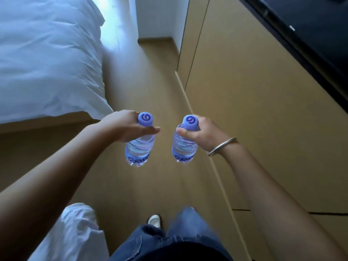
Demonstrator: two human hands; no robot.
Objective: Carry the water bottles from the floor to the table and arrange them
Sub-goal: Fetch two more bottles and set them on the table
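Note:
I carry two clear water bottles with purple caps, held upright above the wooden floor. My left hand (124, 127) grips the neck of the left bottle (138, 149), just under its cap. My right hand (203, 134), with a silver bangle on the wrist, grips the neck of the right bottle (183, 147) the same way. The two bottles hang side by side, a short gap between them. No table shows in the view.
A bed with white bedding (47, 59) fills the left side. A tan cabinet wall (254, 110) runs along the right, with a dark screen (310, 31) above it. A narrow strip of wooden floor (156, 81) lies between. My jeans and one shoe (154, 220) show below.

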